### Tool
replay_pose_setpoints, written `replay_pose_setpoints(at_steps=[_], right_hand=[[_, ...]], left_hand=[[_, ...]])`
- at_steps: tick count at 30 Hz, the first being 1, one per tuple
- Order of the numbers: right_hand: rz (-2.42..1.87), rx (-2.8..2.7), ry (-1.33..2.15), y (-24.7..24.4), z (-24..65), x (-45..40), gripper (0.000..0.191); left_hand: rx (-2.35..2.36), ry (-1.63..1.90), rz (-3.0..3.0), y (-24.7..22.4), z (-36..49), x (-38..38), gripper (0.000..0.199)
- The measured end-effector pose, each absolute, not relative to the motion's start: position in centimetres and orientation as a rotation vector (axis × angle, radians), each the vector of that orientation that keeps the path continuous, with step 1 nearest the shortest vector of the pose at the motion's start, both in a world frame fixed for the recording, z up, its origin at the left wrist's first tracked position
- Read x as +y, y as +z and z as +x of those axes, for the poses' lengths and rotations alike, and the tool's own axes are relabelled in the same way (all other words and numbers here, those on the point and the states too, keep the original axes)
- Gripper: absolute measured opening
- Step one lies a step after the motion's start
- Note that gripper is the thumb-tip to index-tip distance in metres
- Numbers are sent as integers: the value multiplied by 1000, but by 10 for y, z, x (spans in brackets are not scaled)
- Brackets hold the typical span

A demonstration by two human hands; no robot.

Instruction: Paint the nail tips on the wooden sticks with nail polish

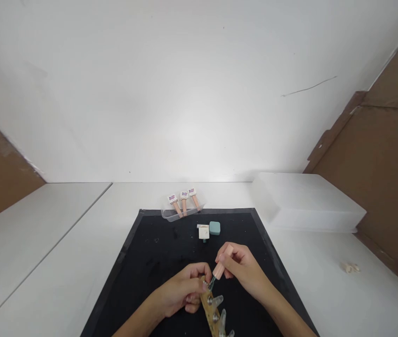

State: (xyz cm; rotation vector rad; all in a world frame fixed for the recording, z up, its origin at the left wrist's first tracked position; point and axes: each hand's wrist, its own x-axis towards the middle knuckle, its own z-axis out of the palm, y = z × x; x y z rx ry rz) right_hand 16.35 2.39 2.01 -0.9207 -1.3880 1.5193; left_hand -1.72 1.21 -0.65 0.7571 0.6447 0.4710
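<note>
Look at the gap between the brush and the stick. The pink-handled brush [224, 263] is in your right hand [240, 267], and its dark green tip [212, 283] is down and to the left of your right fingers. The brush leans: its top is up and to the right, and the tip comes down by the far end of the wooden stick [207, 306]. The tip is at the stick's right edge, very near or touching; you cannot tell which from here.

The stick's long side runs from your left fingers down toward you, leaning a bit to the right, and goes out of sight at the bottom. Clear tips [222, 319] poke out from its right side. Your left hand [185, 291] is nearer to the stick and pinches its far end, with the thumb on top and the other fingers curled in. Your right thumb and fingers are closed around the pink handle, and that arm comes in from the low right. Your left arm comes in from the low left, so your hands almost meet over the black mat [157, 267].

Past your hands, a teal block [215, 228] sits beside a small white block [203, 233]. Farther back, a clear tray [173, 217] holds three pink-handled bottles [184, 204].
</note>
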Motion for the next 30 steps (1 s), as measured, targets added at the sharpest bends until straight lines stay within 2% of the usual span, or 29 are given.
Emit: replay_pose_setpoints(at_steps=[9, 17, 30], right_hand=[[-1020, -1455, 1406, 18, 164, 25, 35], [-1083, -1446, 1221, 16, 165, 28, 42], [-924, -1369, 1571, 19, 162, 24, 35]], left_hand=[[679, 465, 775, -2, -14, 10, 20], [691, 462, 800, -1, -15, 8, 19], [705, 468, 788, -2, -13, 11, 19]])
